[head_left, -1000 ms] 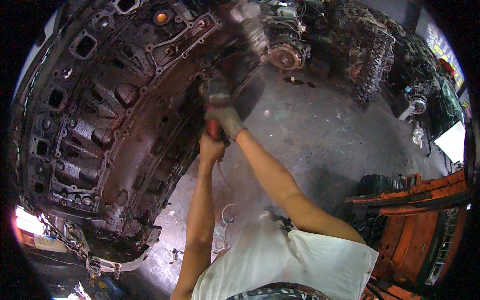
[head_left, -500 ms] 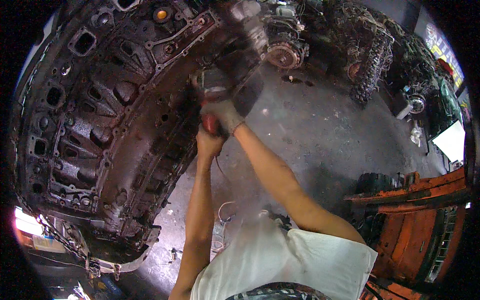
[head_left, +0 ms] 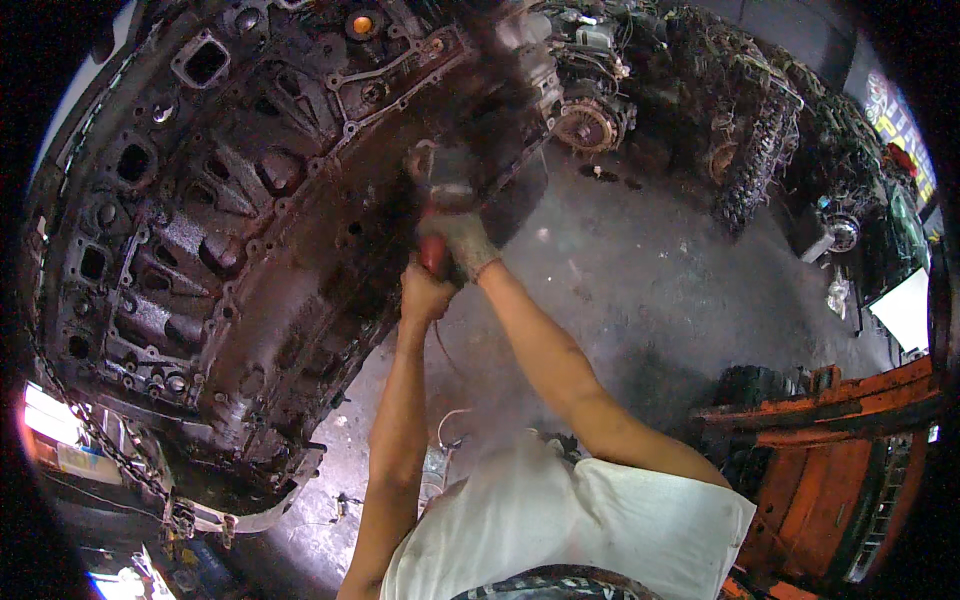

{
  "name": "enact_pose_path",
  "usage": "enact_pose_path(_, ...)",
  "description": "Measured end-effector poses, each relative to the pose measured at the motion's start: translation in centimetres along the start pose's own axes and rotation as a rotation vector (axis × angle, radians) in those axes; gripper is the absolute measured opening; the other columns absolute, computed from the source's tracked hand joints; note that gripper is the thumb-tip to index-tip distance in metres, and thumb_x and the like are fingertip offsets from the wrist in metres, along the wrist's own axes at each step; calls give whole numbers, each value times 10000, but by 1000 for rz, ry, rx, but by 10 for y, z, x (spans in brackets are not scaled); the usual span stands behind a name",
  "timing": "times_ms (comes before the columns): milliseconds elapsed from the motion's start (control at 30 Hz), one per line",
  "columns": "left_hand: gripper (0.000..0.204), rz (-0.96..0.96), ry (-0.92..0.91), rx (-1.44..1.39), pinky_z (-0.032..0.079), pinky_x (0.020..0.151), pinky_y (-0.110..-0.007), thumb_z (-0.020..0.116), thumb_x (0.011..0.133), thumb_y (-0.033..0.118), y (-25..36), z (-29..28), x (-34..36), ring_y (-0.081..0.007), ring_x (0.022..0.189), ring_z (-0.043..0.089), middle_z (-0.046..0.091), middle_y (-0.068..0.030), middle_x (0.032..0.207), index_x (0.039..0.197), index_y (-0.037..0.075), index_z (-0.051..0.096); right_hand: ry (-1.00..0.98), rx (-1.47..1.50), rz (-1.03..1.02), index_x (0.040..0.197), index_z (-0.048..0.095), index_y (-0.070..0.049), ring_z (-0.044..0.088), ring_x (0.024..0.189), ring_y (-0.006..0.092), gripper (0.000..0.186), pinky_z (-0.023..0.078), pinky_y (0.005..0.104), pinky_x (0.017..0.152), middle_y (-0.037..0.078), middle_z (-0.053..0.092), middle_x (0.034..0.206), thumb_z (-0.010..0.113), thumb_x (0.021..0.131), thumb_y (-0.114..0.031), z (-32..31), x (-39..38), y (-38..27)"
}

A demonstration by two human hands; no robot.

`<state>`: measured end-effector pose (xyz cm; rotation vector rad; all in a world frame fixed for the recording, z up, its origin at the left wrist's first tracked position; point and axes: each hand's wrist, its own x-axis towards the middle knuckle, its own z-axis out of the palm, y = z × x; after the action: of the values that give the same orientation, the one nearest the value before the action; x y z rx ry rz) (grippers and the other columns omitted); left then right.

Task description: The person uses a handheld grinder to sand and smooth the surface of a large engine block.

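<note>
A red corded angle grinder point(head_left: 433, 255) is held against the lower side of a big, oily engine block point(head_left: 270, 300). My left hand point(head_left: 426, 292) is wrapped round its rear end, where a thin cord hangs down. Farther forward, my right hand point(head_left: 464, 246), in a pale dirty glove, grips the body just behind the metal head point(head_left: 450, 190). Blur and haze hide the working end of the tool, and I cannot tell exactly where it touches the dark metal.
A round clutch-like part point(head_left: 588, 126) on another engine stands at the far side. Dirty machinery point(head_left: 765, 150) fills the far right. An orange steel frame point(head_left: 820, 410) is at the right. A chain point(head_left: 120, 465) runs along the block's left end. Cable point(head_left: 450, 425) lies on the grey floor.
The view has shifted a little, so the engine block sits farther right and lower. Both hands keep their hold on the angle grinder, whose head stays against the block's side.
</note>
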<state>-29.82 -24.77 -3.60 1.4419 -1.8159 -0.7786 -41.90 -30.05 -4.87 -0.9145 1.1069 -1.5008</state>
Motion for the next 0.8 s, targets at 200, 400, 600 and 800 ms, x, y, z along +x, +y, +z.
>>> enact_pose_path(200,667,220,227,-55,533,705,-403,765,592,140,-82,-11,-6,-295,808,679,677,-194,914,1189,-36,527,-94,-284,-54,888,672,-11,618,765,179,390,499,337,682,89,668,889,784,636,-288,50,-38,-22)
enact_pose_path(400,729,-197,-27,-202,506,834,-374,779,546,116,-60,-14,-49,-274,920,651,660,-173,986,1217,-12,523,-123,-189,-143,790,678,-42,590,692,172,289,485,327,630,48,642,782,807,595,-212,49,-61,6)
enact_pose_path(600,711,-91,202,-148,509,810,-363,782,549,108,-92,-22,-80,-251,894,641,651,-150,980,1197,-32,523,-158,-200,-60,810,677,-57,596,712,175,303,491,332,645,45,644,790,808,580,-203,76,-94,5)
enact_pose_path(800,708,-175,198,-206,506,833,-372,786,564,62,-120,-34,-112,-250,957,641,666,-152,1049,1210,-33,512,-244,-320,-75,948,652,-29,616,840,201,464,513,347,726,86,657,926,791,577,-272,97,-117,39)
